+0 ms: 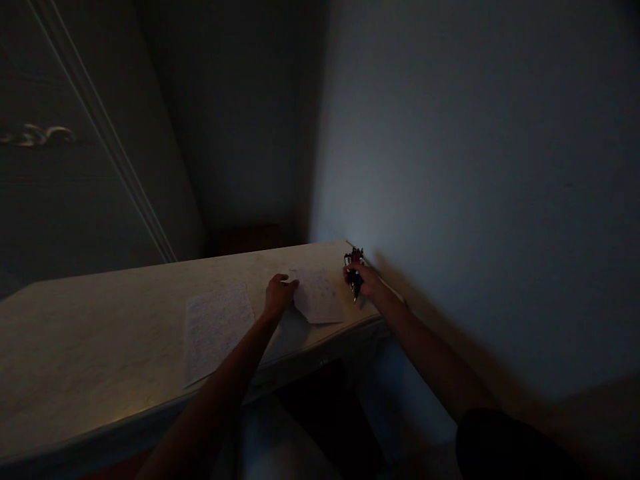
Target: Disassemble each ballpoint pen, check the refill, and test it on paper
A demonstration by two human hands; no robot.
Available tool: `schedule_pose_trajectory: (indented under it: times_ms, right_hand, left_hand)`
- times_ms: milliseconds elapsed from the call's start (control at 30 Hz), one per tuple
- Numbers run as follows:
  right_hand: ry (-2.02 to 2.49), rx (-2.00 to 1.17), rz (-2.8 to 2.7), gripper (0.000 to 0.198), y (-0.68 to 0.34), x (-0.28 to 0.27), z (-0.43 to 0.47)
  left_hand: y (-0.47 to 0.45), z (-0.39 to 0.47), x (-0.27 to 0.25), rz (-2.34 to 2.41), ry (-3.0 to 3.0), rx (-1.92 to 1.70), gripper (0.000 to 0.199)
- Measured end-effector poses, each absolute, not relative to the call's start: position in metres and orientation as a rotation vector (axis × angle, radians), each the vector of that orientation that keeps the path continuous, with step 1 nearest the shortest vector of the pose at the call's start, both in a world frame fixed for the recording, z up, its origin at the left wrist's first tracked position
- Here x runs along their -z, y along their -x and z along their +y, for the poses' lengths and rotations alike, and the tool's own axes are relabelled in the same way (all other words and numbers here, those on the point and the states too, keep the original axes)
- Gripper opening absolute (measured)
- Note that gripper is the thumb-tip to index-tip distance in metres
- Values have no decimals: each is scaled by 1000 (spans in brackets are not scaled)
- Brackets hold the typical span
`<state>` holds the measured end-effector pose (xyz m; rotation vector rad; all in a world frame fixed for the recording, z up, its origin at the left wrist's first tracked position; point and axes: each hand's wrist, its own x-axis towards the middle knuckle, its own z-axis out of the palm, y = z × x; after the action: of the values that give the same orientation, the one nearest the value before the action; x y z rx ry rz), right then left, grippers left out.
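My left hand (280, 293) pinches the left edge of a sheet of paper (320, 297) with marks on it, and that edge looks slightly lifted from the tabletop. In my right hand (366, 277), close to the wall, is a bundle of pens (356, 257). Their dark ends stick up above the fingers and their tips point down toward the table. Left of my left forearm lies a second sheet (217, 327), densely covered with writing and partly hidden by the arm. Dim light blurs the finer details.
The pale, marbled tabletop (110, 320) is long and narrow, its front edge toward me. A bare wall (450, 167) rises close on the right. Behind to the left stands a dark panelled cabinet or door (65, 200) with an ornate handle (37, 135).
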<state>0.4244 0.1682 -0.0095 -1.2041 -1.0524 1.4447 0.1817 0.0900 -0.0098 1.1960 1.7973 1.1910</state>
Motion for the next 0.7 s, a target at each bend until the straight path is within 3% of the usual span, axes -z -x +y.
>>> schedule_pose_trajectory:
  times_ms: [300, 567, 700]
  right_hand:
    - [1104, -1731, -870, 10, -386, 1, 149]
    - [949, -2106, -959, 5, -262, -12, 109]
    - [879, -2205, -1174, 11, -178, -14, 79]
  left_hand:
    - [-172, 67, 3, 1734, -1558, -1390, 40]
    - [-130, 43, -12, 1027, -741, -1425, 40]
    - [-72, 17, -19, 1053, -493, -1509, 29]
